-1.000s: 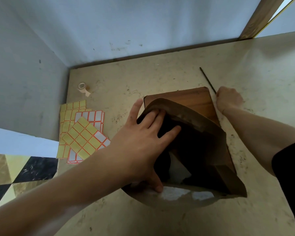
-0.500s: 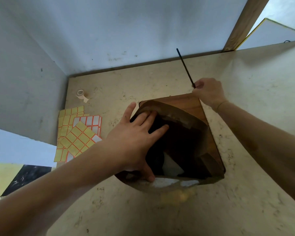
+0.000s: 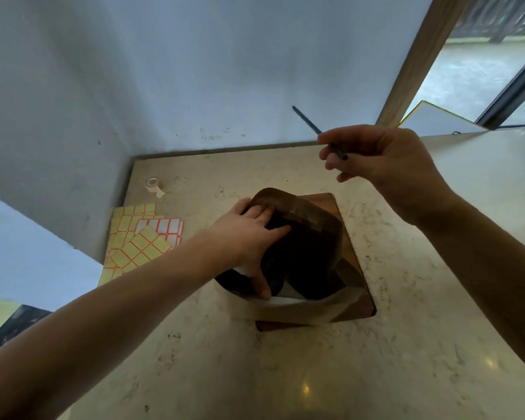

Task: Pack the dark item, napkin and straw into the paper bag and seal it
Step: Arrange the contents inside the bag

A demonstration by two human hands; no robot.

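A brown paper bag [image 3: 309, 219] stands open on a wooden board in the middle of the counter. My left hand [image 3: 249, 234] grips the bag's left rim, fingers over the edge and thumb on the near side. The inside is dark; a dark item [image 3: 303, 262] fills it and a white napkin [image 3: 285, 300] shows at the near edge. My right hand [image 3: 385, 159] is raised above and to the right of the bag, pinching a thin dark straw [image 3: 308, 119] that points up and to the left.
Sheets of yellow and white stickers [image 3: 140, 241] lie left of the bag. A small roll of tape [image 3: 153, 184] sits near the back left corner. The wooden board [image 3: 358, 313] lies under the bag. Walls close the back and left; the marble counter [image 3: 315, 374] extends toward me.
My right hand has picked the straw off the counter and lifted it well above the bag. My left hand has kept its hold on the bag's rim.
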